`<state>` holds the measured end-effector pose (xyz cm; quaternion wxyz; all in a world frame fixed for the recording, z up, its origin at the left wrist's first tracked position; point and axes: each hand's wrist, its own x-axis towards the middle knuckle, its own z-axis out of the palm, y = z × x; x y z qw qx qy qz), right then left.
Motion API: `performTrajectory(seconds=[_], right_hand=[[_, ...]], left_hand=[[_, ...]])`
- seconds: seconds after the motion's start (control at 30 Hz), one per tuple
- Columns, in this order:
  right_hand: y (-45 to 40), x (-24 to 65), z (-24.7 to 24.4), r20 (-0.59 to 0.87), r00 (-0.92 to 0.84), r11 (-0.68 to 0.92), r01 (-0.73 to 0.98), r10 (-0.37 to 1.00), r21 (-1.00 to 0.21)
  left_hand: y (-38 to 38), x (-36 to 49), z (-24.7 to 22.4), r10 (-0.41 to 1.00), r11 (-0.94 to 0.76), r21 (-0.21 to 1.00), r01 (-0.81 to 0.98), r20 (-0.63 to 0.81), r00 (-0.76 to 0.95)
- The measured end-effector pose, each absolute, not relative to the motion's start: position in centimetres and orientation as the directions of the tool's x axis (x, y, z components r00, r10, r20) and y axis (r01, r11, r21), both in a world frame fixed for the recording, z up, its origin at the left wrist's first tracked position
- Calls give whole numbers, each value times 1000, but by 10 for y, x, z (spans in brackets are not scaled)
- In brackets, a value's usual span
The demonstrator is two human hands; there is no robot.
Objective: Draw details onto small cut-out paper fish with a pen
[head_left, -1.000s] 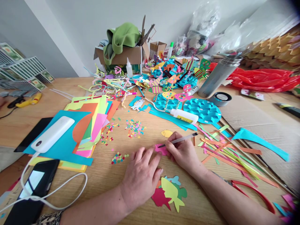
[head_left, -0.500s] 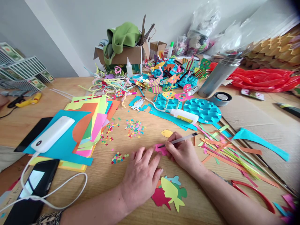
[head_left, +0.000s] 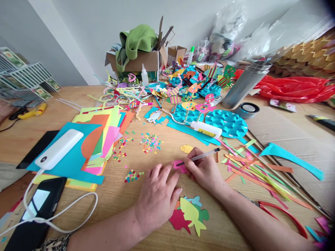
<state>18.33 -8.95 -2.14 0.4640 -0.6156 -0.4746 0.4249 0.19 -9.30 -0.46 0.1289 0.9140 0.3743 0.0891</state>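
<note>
My right hand [head_left: 202,170] grips a pen [head_left: 201,155] with a clear barrel, its tip on a pink paper fish cutout [head_left: 180,166]. My left hand [head_left: 159,191] lies flat with fingers stretched out, fingertips at the cutout's left and lower edge, partly covering it. Just beyond the pen sits a yellow paper fish [head_left: 186,149] with drawn outlines. Nearer me, beside the left thumb, several plain cutouts overlap, among them a yellow-green fish [head_left: 190,212] and a red fish [head_left: 180,220]. Small paper dots [head_left: 133,176] lie left of my left hand.
Coloured paper sheets [head_left: 104,139], a white power bank [head_left: 59,149] and a phone [head_left: 39,209] lie left. Paper strips [head_left: 251,164] and red-handled scissors [head_left: 284,212] are right. A glue bottle [head_left: 206,129], blue discs [head_left: 225,122] and a metal flask [head_left: 244,85] stand beyond. Another person's arm [head_left: 12,177] shows far left.
Both hands, the pen and the pink fish stay in almost the same place. Another person's hand at the far left edge has shifted slightly.
</note>
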Motion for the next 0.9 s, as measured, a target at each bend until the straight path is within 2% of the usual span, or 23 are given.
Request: performTrajectory(seconds=[0.9], right_hand=[[-89, 183, -24, -90, 171, -117, 154, 981, -981]], left_hand=[[-94, 1, -7, 706, -686, 308, 659, 64, 705]])
